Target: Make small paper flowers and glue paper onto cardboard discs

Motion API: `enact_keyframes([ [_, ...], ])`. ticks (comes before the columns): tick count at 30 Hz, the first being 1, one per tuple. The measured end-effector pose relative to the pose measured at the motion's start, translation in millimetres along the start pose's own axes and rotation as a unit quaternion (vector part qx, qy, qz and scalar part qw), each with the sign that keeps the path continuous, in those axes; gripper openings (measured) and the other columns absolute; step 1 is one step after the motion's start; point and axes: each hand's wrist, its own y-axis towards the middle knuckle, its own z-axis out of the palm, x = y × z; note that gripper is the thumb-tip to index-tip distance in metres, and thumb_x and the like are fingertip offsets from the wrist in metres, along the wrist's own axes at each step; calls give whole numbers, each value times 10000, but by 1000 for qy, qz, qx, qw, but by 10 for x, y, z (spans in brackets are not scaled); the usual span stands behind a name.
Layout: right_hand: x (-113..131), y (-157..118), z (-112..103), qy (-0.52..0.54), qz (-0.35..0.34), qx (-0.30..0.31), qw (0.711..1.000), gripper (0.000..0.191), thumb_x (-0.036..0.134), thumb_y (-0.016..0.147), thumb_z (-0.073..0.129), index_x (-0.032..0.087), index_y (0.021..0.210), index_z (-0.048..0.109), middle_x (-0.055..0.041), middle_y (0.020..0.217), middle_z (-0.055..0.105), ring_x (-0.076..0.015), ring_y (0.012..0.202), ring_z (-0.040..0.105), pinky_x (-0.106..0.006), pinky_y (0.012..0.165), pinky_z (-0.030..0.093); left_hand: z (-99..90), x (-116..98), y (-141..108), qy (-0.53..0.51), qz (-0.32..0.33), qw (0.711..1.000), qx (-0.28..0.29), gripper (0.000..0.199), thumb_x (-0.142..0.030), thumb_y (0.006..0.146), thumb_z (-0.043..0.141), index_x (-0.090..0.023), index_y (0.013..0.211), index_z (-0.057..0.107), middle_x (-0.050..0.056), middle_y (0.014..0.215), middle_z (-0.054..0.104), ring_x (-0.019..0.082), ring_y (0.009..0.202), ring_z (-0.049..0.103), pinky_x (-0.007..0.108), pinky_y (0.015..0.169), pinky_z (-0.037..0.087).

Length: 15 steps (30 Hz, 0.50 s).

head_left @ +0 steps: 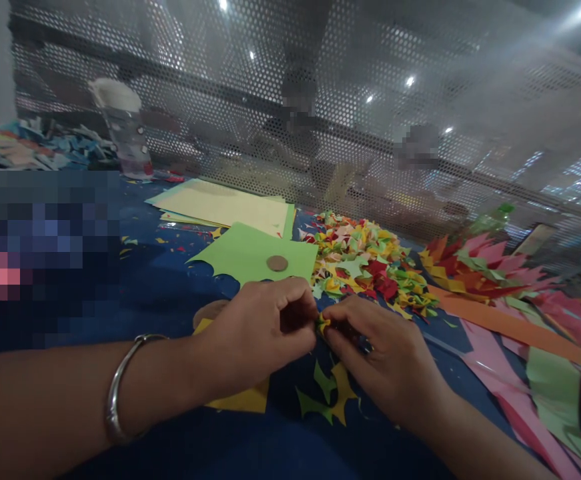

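Observation:
Between my fingertips is a small folded yellow-green paper piece (322, 325). My left hand (260, 327), with a silver bangle on its wrist, is closed in a pinch at its left side. From the right, the thumb and finger of my right hand (390, 353) close on the same piece. Under my left forearm lies a yellow paper sheet (247, 398), partly hidden. Loose green and yellow cut-outs (340, 393) with pointed, curved edges lie below my hands. Behind them, a brown disc (277, 263) rests on a green sheet (250, 250) with scalloped edges.
A heap of small coloured paper cuttings (370, 257) lies beyond my right hand. Pale sheets (230, 203) are stacked farther back. Orange and pink paper strips (510, 323) spread at right. A lidded cup (125, 127) stands back left, before a perforated metal screen (210, 87).

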Motion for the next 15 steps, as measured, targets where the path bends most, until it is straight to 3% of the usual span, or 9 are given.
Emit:
enact_keyframes([
  [5, 13, -1, 4, -8, -3, 5, 1000, 129, 100, 899, 519, 201, 873, 595, -2, 747, 627, -133, 655, 590, -233, 615, 459, 6, -4, -20, 17, 5, 1000, -5, 39, -203, 721, 587, -205, 751, 611, -56, 660, 658, 104, 602, 589, 203, 563, 398],
  [15, -27, -2, 28, 0, 1, -4, 1000, 132, 104, 905, 529, 198, 894, 620, -5, 765, 648, -133, 672, 609, -240, 625, 459, 6, 5, 20, -25, -15, 999, 14, 48, -197, 717, 597, -190, 741, 638, -54, 629, 612, 100, 593, 542, 204, 560, 400],
])
